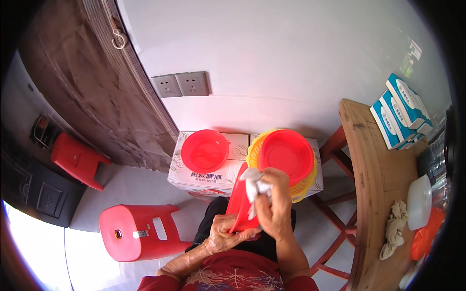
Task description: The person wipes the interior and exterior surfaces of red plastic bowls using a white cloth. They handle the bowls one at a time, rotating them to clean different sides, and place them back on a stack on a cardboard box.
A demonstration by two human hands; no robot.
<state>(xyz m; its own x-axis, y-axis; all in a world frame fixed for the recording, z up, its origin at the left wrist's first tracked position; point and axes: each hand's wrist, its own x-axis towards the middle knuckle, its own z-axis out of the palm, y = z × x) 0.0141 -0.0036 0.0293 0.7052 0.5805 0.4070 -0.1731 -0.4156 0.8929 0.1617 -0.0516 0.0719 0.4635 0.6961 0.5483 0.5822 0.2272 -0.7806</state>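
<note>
In the head view, the left hand (224, 234) pinches the lower edge of a tilted red basin (237, 208), held above the lap, while the right hand's (274, 206) fingers bunch a white cloth (256, 188) against it. Wiping well probably calls for a steady grip and even pressure (thin plastic may flex). The basin looks smooth and glossy, the cloth soft and crumpled.

left grip (225, 236): red basin (237, 203), tilted | right grip (275, 209): white cloth (255, 187) against basin | red stool (127, 242) at left
</note>
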